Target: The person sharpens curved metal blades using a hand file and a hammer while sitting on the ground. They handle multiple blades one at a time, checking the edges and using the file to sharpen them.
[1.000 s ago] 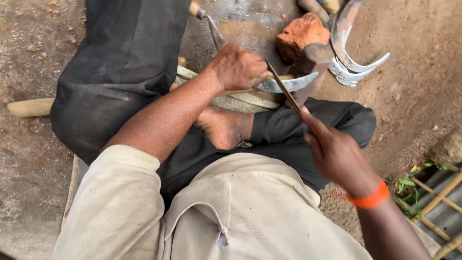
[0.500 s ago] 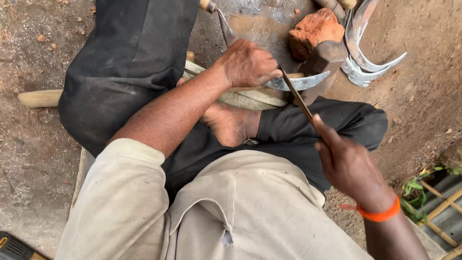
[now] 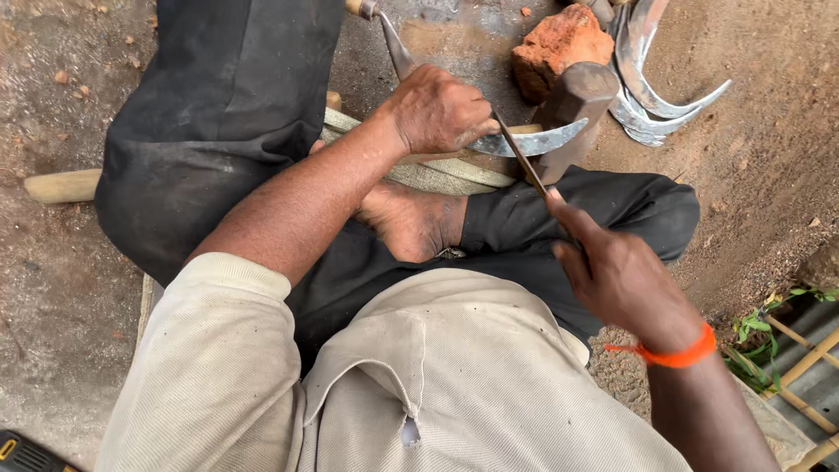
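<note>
Where left grip (image 3: pixel 437 112) presses, sickle blade (image 3: pixel 533 142).

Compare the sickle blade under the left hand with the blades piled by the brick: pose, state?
The sickle blade lies across a wooden block, pinned by the left hand, with the file in the right hand on its edge. The piled blades lie loose on the dirt, untouched, beside the brick. All are curved grey metal.

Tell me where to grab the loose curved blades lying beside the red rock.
Probably grip the curved blades at their stacked upper ends near the red rock, coming from above on the right. Their pointed tips fan out toward bare dirt, so the bunched, blunter end looks safer. Handles are not clearly visible.
</note>
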